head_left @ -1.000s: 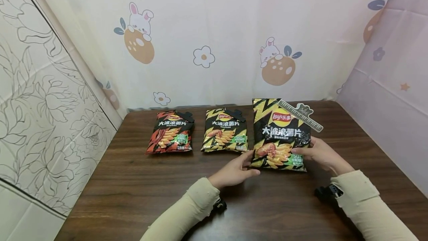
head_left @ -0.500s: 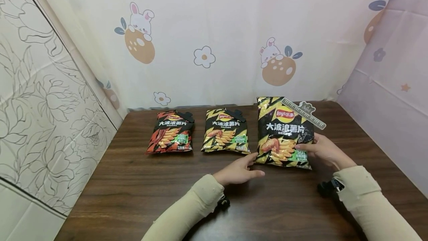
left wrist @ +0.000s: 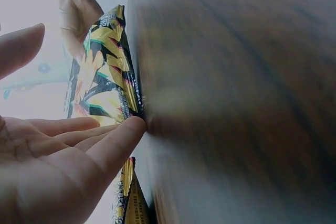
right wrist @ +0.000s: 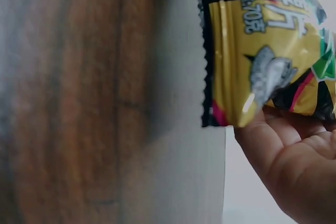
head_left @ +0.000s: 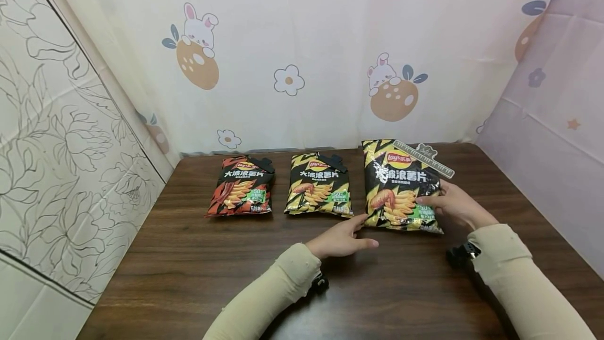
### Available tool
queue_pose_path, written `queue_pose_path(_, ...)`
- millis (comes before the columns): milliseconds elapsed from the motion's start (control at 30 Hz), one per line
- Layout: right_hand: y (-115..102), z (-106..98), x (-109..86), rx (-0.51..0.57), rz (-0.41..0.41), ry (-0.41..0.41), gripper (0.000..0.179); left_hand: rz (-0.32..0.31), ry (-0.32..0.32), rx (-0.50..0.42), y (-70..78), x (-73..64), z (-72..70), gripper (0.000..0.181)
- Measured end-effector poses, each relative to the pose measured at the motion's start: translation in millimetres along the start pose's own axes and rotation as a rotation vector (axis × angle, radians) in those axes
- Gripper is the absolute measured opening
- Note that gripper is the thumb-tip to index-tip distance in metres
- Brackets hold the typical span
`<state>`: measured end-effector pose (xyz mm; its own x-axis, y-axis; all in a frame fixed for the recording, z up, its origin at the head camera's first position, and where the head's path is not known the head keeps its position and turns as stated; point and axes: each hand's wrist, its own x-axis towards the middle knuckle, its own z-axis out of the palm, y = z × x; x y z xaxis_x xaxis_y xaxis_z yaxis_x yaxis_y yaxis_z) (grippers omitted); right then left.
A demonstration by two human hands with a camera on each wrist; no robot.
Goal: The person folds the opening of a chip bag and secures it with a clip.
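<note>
My right hand [head_left: 460,206] grips the right side of a yellow and black potato chip bag [head_left: 398,188], with the thumb on its front. A clear sealing clip [head_left: 424,158] sits slanted across the bag's upper right corner. My left hand [head_left: 337,237] has its fingers extended to the bag's lower left corner, thumb apart. In the left wrist view the straight fingers [left wrist: 118,142] reach the bag's bottom edge near the tabletop. The right wrist view shows the bag's lower corner [right wrist: 236,77] beside my palm; the fingers behind the bag are partly hidden.
Left of the held bag, a second yellow and black chip bag [head_left: 317,185] and a red and black one [head_left: 240,187] lie on the brown wooden table [head_left: 189,266]. Each has a black clip on its top right corner. A patterned curtain [head_left: 330,109] hangs behind.
The held chip bag has moved a little right and toward the back. Both hands stayed with it, the left hand sliding right. The other two bags have not moved.
</note>
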<state>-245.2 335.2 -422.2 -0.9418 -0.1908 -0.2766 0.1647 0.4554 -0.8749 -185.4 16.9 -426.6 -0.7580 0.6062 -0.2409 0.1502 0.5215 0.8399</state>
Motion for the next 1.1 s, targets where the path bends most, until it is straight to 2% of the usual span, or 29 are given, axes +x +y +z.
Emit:
queue_pose_path(600,0.8,-10.0,18.7,-0.068,0.059,-0.055,0.096,0.004,0.009,-0.002,4.0,6.1,1.6,0.078)
queue_pose_path(867,0.4,-16.6,22.5,-0.127,0.129,-0.066,0.115,0.005,0.015,-0.005,5.8,7.6,2.3,0.076)
queue_pose_path(1100,2.8,-20.1,27.4,-0.148,0.144,-0.059,0.115,0.001,0.022,0.012,6.3,9.6,2.5,0.077)
